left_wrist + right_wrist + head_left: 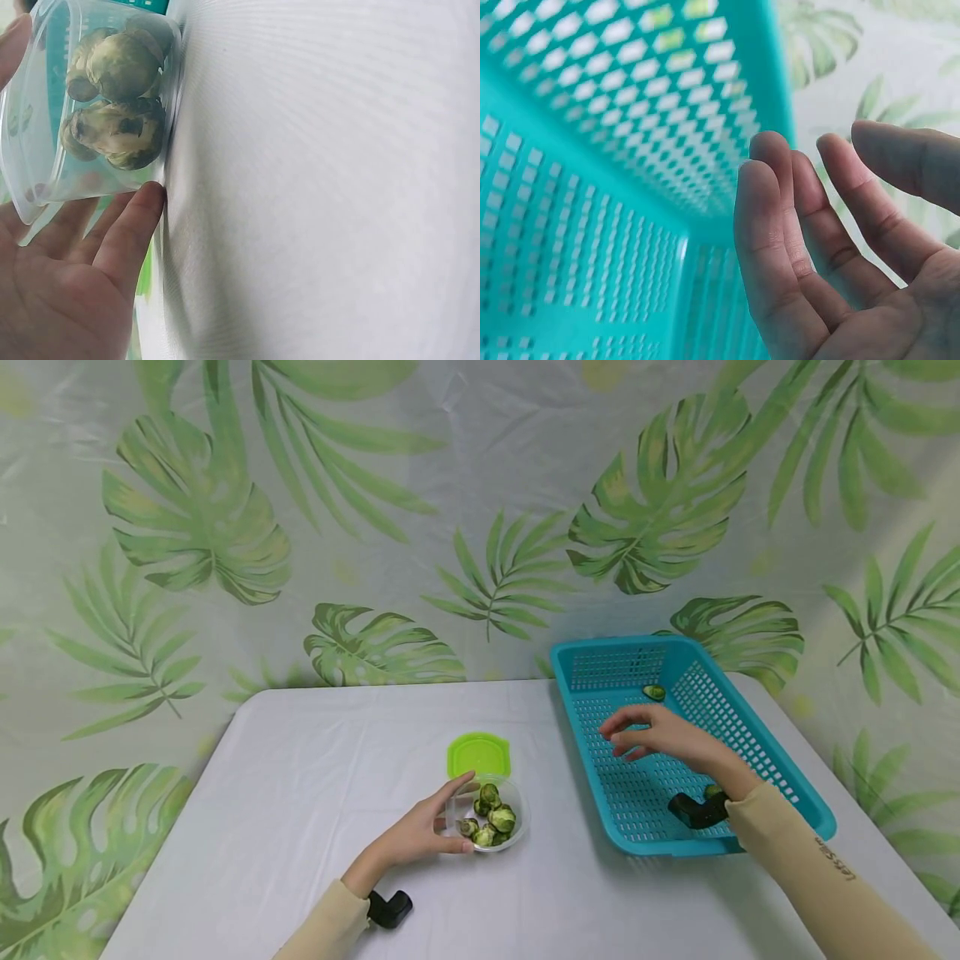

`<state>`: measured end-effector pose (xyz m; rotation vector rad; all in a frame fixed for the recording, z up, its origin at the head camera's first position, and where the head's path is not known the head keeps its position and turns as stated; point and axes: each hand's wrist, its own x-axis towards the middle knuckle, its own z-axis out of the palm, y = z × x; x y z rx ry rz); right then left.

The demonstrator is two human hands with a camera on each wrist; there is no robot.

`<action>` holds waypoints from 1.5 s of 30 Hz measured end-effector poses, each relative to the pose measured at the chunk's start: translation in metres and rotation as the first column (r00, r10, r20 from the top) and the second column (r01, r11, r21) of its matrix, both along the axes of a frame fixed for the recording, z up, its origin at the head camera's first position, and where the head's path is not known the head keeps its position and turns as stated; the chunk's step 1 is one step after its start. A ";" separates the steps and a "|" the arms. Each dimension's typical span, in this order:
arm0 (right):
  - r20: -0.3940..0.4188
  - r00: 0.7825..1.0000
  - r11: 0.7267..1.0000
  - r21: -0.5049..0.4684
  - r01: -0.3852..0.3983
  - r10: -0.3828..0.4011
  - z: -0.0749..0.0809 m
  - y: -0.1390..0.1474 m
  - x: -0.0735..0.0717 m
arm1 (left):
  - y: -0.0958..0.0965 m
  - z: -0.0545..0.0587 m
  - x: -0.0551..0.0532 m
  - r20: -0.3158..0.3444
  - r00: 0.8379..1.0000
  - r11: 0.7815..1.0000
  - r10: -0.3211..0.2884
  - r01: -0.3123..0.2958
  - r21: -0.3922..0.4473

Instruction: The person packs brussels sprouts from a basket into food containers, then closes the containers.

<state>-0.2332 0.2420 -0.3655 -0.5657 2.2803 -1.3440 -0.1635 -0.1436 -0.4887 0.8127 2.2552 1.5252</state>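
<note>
A small clear plastic container (522, 814) stands on the white table and holds several Brussels sprouts (501, 817). My left hand (420, 831) grips it from the left, thumb on the near side and fingers round the far side. In the left wrist view the sprouts (124, 67) show through the container's wall, and a fingertip (152, 196) is at its base. My right hand (663, 739) hovers over the blue perforated basket (600, 777) with loosely bent fingers and nothing between them. In the right wrist view, that hand (840, 255) is beside the basket's wall.
A bright green lid (478, 753) lies just behind the container. One Brussels sprout (654, 692) is at the basket's far end; another (712, 791) is partly hidden by the right wrist's camera. A leaf-patterned curtain (495, 568) hangs behind the table (315, 760).
</note>
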 end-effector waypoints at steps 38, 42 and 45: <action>0.171 0.971 0.922 0.376 0.091 -0.165 -0.041 0.105 -0.009 | 0.001 -0.001 0.000 -0.018 1.000 1.000 -0.002 0.002 -0.007; 0.193 0.968 0.926 0.370 0.079 -0.160 -0.044 0.104 -0.010 | 0.001 -0.002 0.000 -0.013 1.000 1.000 -0.001 0.001 -0.008; 0.203 0.967 0.927 0.368 0.072 -0.156 -0.044 0.104 -0.010 | 0.001 -0.002 0.000 -0.013 1.000 1.000 0.001 -0.001 -0.005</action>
